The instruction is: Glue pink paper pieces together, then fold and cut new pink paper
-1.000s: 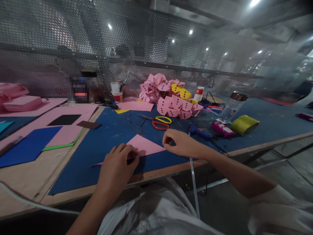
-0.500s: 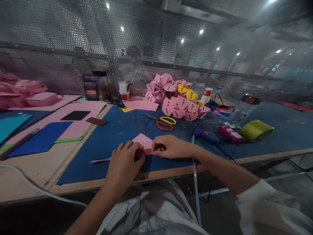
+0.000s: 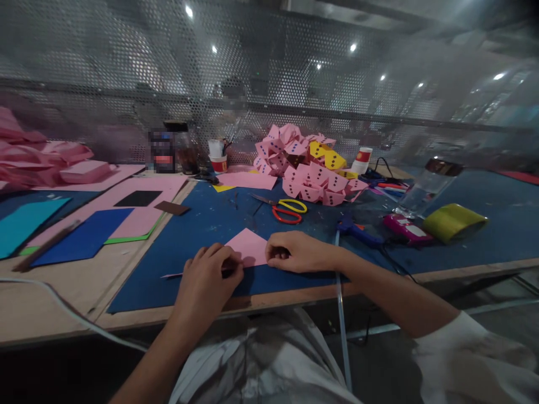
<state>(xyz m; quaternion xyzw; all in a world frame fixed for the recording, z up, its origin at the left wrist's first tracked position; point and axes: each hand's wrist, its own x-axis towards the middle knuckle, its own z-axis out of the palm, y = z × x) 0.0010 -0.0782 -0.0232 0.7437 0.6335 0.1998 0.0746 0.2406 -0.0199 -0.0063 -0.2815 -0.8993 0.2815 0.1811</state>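
Note:
A folded piece of pink paper (image 3: 248, 247) lies on the blue mat, its peak pointing away from me. At its lower left edge my left hand (image 3: 210, 275) is closed, thumb and index finger pinching the paper. The right corner is between the curled fingers of my right hand (image 3: 292, 251), which rests on the mat. A thin pink pointed sliver (image 3: 170, 275) sticks out to the left from under my left hand; the rest of it is hidden. Scissors (image 3: 288, 210) with red and yellow handles lie beyond the paper.
A blue glue gun (image 3: 360, 233) with a clear glue stick (image 3: 342, 320) lies right of my right hand. Farther right are a clear bottle (image 3: 429, 188) and a yellow roll (image 3: 457, 223). Folded pink shapes (image 3: 311, 182) are heaped behind; coloured sheets (image 3: 90, 233) lie left.
My left hand has shifted slightly left, so more of the pink paper shows between the hands. My right hand keeps its grip at the right corner. The view has turned a little left.

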